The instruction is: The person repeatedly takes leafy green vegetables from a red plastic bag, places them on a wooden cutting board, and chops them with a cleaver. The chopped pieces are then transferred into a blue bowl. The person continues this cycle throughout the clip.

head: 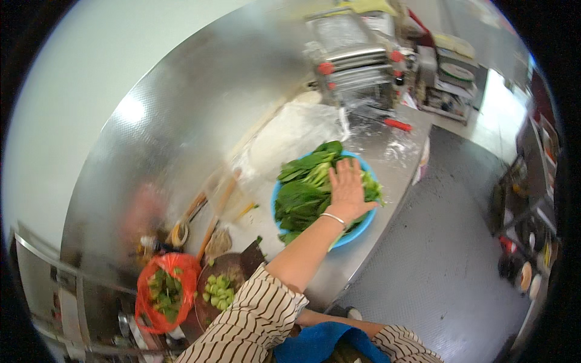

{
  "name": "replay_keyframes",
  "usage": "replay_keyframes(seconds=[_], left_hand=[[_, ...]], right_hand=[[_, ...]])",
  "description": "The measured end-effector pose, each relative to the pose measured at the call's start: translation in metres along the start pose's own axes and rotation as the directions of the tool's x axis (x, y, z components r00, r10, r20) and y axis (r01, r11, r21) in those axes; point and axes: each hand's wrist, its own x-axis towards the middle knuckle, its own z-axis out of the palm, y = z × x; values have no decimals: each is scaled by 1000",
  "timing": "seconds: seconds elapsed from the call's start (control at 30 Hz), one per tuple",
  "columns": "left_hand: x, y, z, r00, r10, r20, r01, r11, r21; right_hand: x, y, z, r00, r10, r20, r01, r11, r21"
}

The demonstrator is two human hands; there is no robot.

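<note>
My left hand (pixel 348 193) lies palm down on a heap of leafy greens (pixel 302 199), its thumb spread to the right. A bracelet circles the wrist. The greens fill a round blue basin (pixel 370 229) near the front edge of the steel worktop (pixel 313 283). My right forearm crosses low in front of my body, and its hand is hidden behind the left sleeve. Left of that sleeve, chopped green stems (pixel 219 291) sit on a round chopping board (pixel 206 274). A dark cleaver blade (pixel 251 259) rests at the board's edge, partly covered by my arm.
An open red plastic bag (pixel 144 299) holds leaves beside the board. Wooden rolling pins (pixel 221 206) lie behind it. White dough under plastic film (pixel 290 134) is behind the basin. Farther back stand a metal roller machine (pixel 356 68) and a red-handled tool (pixel 398 125).
</note>
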Motion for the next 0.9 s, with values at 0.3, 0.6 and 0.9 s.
replay_keyframes(seconds=[0.3,0.6,0.9], left_hand=[[-100,-76,-36,913,134,-385,-234,945,-228],[-437,-326,31,749,-571,-335,308,749,-587],[-480,-347,61,755,-598,-270,293,676,-677]], right_hand=[[10,-42,2,985,88,-149,-96,994,-51],[8,-73,4,965,173,-198,-161,984,80],[1,-95,18,949,248,-196,-262,964,-50]])
